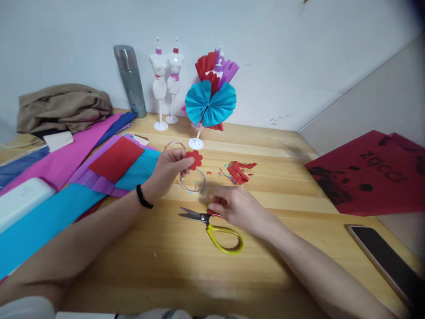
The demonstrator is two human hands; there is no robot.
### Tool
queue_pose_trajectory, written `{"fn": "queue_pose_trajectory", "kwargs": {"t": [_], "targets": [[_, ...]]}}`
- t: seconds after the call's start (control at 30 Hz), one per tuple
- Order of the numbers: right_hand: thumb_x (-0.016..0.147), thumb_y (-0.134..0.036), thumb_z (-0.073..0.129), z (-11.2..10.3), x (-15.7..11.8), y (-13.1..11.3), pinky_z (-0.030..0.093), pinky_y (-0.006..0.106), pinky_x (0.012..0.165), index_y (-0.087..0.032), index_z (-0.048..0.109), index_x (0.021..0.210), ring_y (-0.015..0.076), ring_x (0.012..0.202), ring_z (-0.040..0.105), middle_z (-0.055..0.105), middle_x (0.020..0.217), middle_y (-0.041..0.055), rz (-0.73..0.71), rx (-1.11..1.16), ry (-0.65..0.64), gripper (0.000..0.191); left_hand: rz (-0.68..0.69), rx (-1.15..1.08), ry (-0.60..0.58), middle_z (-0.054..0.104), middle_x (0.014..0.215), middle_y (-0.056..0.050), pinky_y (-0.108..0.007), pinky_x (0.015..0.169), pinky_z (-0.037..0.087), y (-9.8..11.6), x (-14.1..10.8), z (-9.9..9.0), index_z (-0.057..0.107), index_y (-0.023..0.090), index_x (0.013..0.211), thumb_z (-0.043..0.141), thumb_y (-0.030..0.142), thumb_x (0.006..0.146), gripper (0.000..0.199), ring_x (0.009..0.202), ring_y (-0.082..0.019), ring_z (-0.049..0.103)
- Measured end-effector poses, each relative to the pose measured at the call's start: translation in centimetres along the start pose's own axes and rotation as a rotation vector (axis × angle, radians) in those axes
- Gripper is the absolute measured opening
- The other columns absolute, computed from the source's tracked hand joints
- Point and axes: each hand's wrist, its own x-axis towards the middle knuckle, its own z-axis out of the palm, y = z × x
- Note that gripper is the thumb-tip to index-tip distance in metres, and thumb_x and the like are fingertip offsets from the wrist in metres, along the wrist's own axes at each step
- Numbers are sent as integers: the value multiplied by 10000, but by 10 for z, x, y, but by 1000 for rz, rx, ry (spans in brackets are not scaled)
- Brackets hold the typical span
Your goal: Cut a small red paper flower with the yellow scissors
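Observation:
My left hand (168,170) pinches a small red paper flower (195,160) between thumb and fingers, above a silvery ring (201,182) on the table. My right hand (234,204) is over the scissors (202,217), hiding part of one handle. Its fingers are loosely curled, with the thumb apart from them; whether it touches the handle is unclear. The scissors have dark, slightly parted blades pointing left and a yellow handle loop. Red paper scraps (239,173) and tiny bits lie beyond my right hand.
Behind stand two white mannequin stands (160,88) and one dressed in a blue pleated paper fan (210,104). A bottle (131,82) leans by the wall. Coloured paper sheets (116,159) and brown cloth (63,106) lie left. At right are a red bag (372,177) and phone (381,257).

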Motion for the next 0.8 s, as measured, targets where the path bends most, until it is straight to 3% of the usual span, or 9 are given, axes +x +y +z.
{"fn": "queue_pose_trajectory", "kwargs": {"t": [0.17, 0.33, 0.4, 0.5, 0.6, 0.67, 0.8], "targets": [[857, -113, 677, 11, 15, 12, 399, 250, 591, -175, 712, 788, 131, 595, 590, 691, 687, 2, -95, 282, 70, 99, -52, -65, 158, 631, 563, 1, -200, 469, 364, -11, 17, -23, 652, 157, 591, 792, 286, 634, 196, 484, -71, 504], [839, -194, 681, 16, 25, 14, 394, 247, 562, -180, 690, 736, 119, 570, 538, 639, 642, -11, -152, 501, 98, 104, -66, -38, 141, 605, 523, 7, -205, 468, 364, -24, 18, -30, 625, 170, 585, 796, 317, 628, 230, 468, -80, 501], [817, -282, 733, 13, 32, 14, 408, 250, 557, -177, 708, 798, 119, 570, 542, 643, 661, -9, -107, 673, 128, 109, -63, -17, 112, 612, 522, 6, -208, 474, 372, -26, 16, -28, 621, 173, 578, 807, 340, 628, 255, 468, -82, 506], [753, -417, 814, 5, 48, 12, 445, 264, 541, -172, 716, 1023, 115, 557, 582, 691, 805, 12, -6, 974, 173, 377, -62, 27, 62, 616, 512, 2, -209, 477, 371, -26, 13, -23, 644, 168, 582, 819, 374, 641, 277, 465, -81, 504], [702, -442, 858, -2, 66, 8, 444, 257, 532, -169, 707, 1125, 116, 596, 638, 705, 953, 39, 54, 1071, 208, 525, -74, 73, 6, 618, 513, 6, -215, 486, 390, -25, 9, -20, 652, 165, 589, 848, 377, 634, 292, 465, -85, 509], [667, -427, 885, -2, 76, 5, 434, 255, 529, -161, 721, 1074, 116, 579, 633, 704, 864, 23, 35, 1072, 170, 513, -84, 100, -21, 617, 521, 11, -217, 495, 402, -25, 7, -19, 647, 166, 595, 863, 375, 629, 303, 475, -89, 518], [603, -491, 927, 9, 86, 3, 394, 246, 504, -168, 692, 777, 95, 498, 536, 625, 612, -27, 5, 1080, 147, 435, -95, 148, -42, 586, 496, 25, -213, 496, 384, -28, 7, -20, 624, 167, 578, 850, 390, 644, 324, 474, -84, 502]]}}
